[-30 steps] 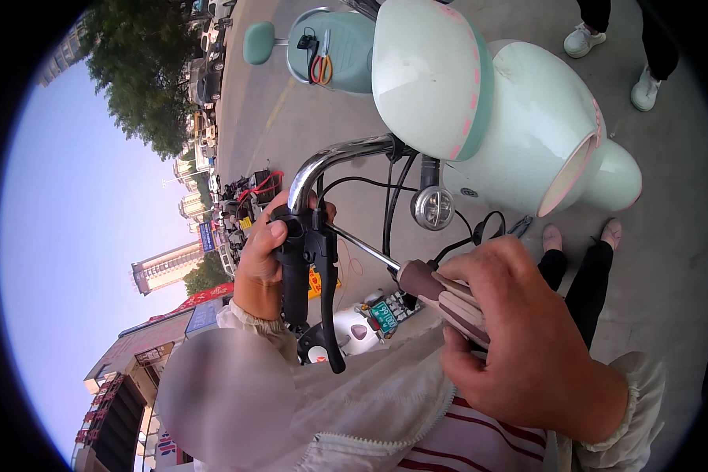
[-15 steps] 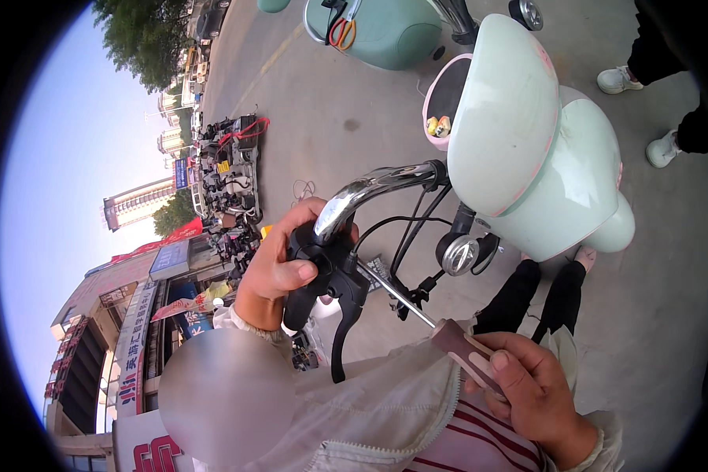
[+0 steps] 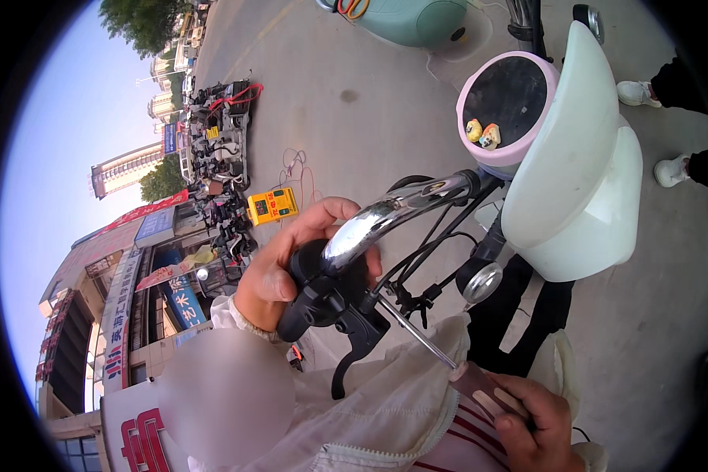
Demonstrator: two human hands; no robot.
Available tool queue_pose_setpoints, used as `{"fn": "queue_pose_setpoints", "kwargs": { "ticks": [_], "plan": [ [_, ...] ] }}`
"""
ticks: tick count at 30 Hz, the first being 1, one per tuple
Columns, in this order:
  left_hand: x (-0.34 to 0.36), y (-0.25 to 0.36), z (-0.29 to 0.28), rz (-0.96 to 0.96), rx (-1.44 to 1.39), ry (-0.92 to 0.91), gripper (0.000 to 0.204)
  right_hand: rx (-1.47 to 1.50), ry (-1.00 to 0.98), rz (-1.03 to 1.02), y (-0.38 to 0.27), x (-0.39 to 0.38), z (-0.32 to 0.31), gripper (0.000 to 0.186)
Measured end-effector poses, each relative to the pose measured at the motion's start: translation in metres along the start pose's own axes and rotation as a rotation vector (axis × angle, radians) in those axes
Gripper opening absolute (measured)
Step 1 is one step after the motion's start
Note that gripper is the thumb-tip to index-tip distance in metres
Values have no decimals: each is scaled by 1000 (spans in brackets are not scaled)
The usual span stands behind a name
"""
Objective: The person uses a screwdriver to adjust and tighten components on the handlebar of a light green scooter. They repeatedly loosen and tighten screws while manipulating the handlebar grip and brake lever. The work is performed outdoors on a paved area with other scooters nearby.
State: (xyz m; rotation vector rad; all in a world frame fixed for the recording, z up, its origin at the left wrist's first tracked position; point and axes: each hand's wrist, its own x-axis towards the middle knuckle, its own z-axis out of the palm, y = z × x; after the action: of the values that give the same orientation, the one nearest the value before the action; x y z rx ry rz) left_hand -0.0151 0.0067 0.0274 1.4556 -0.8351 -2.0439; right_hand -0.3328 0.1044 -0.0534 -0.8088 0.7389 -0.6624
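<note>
Chrome handlebar [image 3: 401, 214], clasped by left hand [image 3: 285, 245]; screwdriver [image 3: 466, 379], grasped by right hand [image 3: 544, 429], is kept at brake lever [image 3: 363, 340]; dashboard [image 3: 502, 93] fully revealed.

Screwdriver [image 3: 470, 381]: tip was out of sight at the black lever mount [image 3: 330, 307]; whether behind or inside could not be told. Butt of its handle was hidden in the right hand [image 3: 541, 423], whose sleeve [image 3: 595, 455] ran off the lower edge. Left hand [image 3: 285, 252]: some fingers [image 3: 330, 211] were hidden behind the chrome handlebar [image 3: 397, 208]. Round blurred patch [image 3: 226, 397] concealed whatever lay beneath. Teal seat [image 3: 405, 20] was cut by the upper edge. Parked scooters [image 3: 226, 161] were too small to tell apart
</note>
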Motion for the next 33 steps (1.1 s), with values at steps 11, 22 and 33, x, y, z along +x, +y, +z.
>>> {"fn": "queue_pose_setpoints", "kwargs": {
  "ticks": [11,22,33],
  "plan": [
    [0,1,27,-18,74,361,110,-356,29,-389,7,15,-7,49],
    [-2,3,-11,-125,14,-42,110,-627,4,-518,-9,7,-8,34],
    [-1,-11,-7,90,28,-104,112,266,-177,233,-15,8,-28,51]
  ]
}}
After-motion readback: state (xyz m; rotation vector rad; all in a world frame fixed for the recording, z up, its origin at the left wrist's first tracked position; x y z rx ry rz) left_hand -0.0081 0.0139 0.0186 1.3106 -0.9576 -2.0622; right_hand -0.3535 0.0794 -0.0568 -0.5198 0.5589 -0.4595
